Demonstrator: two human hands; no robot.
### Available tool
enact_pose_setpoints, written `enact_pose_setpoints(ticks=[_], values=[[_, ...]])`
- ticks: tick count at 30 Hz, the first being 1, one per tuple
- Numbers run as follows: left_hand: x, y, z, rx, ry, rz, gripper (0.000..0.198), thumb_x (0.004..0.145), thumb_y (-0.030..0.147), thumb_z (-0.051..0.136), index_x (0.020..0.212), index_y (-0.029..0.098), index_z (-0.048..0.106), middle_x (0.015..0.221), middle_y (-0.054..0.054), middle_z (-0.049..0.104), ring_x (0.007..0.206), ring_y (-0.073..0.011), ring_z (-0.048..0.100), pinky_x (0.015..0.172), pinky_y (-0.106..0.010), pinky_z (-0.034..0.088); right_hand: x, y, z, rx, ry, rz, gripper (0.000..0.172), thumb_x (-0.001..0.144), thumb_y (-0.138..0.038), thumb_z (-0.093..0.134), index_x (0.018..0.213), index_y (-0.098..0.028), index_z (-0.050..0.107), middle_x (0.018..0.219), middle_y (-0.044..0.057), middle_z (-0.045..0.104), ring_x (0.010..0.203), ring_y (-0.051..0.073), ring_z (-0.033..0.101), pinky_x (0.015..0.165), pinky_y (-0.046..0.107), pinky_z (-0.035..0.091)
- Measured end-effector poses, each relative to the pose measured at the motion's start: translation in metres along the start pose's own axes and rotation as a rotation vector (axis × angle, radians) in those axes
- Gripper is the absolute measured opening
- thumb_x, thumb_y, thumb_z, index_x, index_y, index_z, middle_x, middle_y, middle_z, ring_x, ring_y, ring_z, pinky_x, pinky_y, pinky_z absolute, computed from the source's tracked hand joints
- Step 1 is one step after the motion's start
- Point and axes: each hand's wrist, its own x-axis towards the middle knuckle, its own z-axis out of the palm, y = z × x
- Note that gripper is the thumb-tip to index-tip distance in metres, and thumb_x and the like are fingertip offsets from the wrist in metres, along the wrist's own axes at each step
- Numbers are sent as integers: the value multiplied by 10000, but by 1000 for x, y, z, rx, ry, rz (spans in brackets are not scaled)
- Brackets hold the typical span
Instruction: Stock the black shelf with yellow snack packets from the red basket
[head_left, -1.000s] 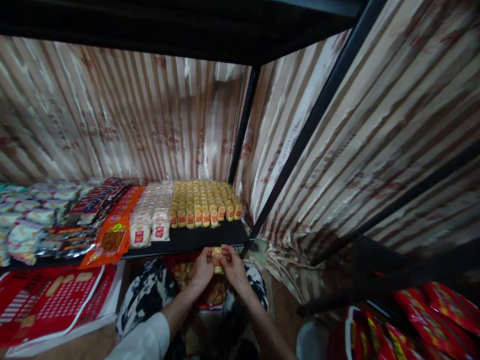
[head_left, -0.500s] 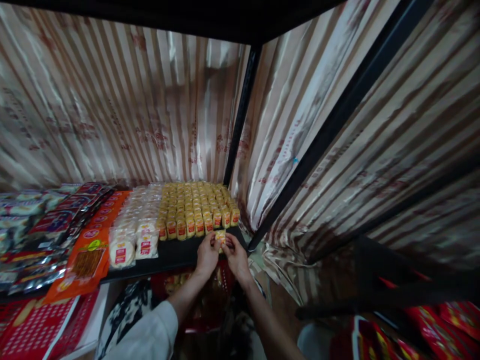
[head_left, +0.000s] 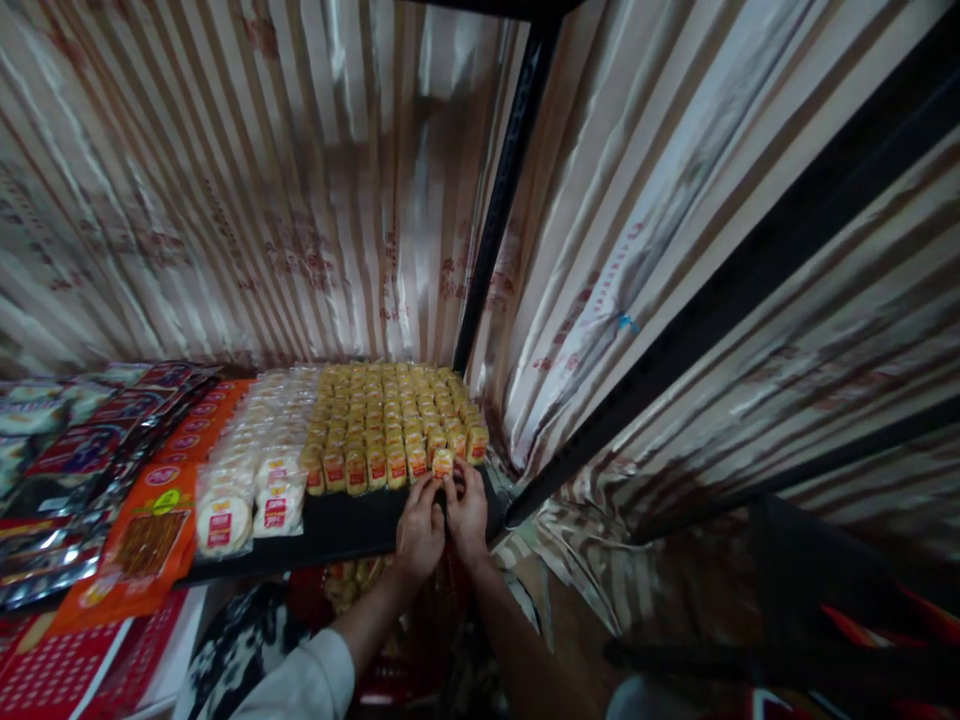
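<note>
A small yellow wrapped snack packet (head_left: 442,464) with a red label stands at the front edge of the rows of matching packets (head_left: 386,410) on the black shelf (head_left: 337,522). My right hand (head_left: 466,512) has its thumb and fingers closed on the packet's right side. From the left and below, my left hand (head_left: 420,528) reaches the same packet with bent fingertips. Beside these rows, to the left, lie clear bags of round white crackers (head_left: 225,518).
Further left are an orange snack bag (head_left: 154,530) and dark shiny packs (head_left: 97,440). A red basket (head_left: 67,670) sits below them. Black posts (head_left: 499,200) and striped cloth (head_left: 337,200) close in the back and right. Below the shelf are more yellow packets (head_left: 345,590).
Both hands have moved the yellow packet forward, up against the front row. Its red label now faces me. The view has shifted slightly.
</note>
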Motion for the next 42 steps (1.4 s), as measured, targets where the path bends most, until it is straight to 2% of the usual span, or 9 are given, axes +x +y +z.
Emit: enact_pose_setpoints(ticks=[9, 13, 17, 27, 32, 36, 42], values=[[3, -21, 7, 72, -33, 116, 509, 777, 122, 365, 1270, 92, 488, 1386, -126, 423, 1294, -199, 373, 1103, -350, 286, 0, 8, 13, -131, 97, -113, 321, 854, -322, 426, 1096, -167, 568, 1021, 109, 618, 977, 229, 539, 819, 379, 483], [4, -28, 8, 118, -48, 140, 497, 805, 127, 331, 1275, 91, 487, 1392, -127, 420, 1300, -193, 367, 1096, -357, 301, -4, 12, 15, -118, 127, -145, 290, 862, -275, 396, 1085, -160, 541, 1052, 127, 590, 990, 221, 539, 807, 375, 493], [4, -32, 10, 170, -41, 227, 460, 854, 185, 317, 1265, 82, 496, 1378, -147, 433, 1291, -213, 381, 1083, -398, 321, -6, 14, 14, -164, 115, -224, 276, 870, -241, 366, 1050, -162, 559, 1055, 124, 572, 1031, 216, 523, 890, 406, 463], [6, -36, 4, 298, 37, 418, 421, 917, 255, 313, 1273, 113, 486, 1346, -150, 473, 1275, -221, 405, 1044, -448, 369, -7, 22, 15, -243, 46, -262, 392, 885, -198, 312, 1196, -123, 539, 1129, 138, 611, 1051, 206, 549, 917, 393, 460], [6, -40, 5, 329, 58, 514, 400, 927, 217, 303, 1275, 125, 477, 1327, -138, 497, 1293, -207, 380, 1038, -442, 376, -9, 12, 10, -262, -20, -270, 479, 859, -158, 331, 1324, -207, 439, 1245, 96, 559, 1149, 228, 495, 970, 413, 424], [5, -44, 8, 297, 100, 516, 402, 922, 238, 326, 1276, 111, 468, 1349, -162, 465, 1293, -217, 380, 1029, -437, 389, -7, 5, 7, -269, -82, -261, 570, 824, -115, 357, 1381, -234, 356, 1277, 72, 533, 1135, 244, 487, 956, 396, 444], [4, -44, 8, 273, 76, 458, 398, 914, 264, 348, 1240, 87, 493, 1371, -188, 427, 1274, -227, 407, 1016, -416, 411, -4, 5, 8, -275, -115, -266, 668, 791, -76, 366, 1425, -252, 254, 1316, 48, 500, 1131, 216, 471, 922, 342, 470]])
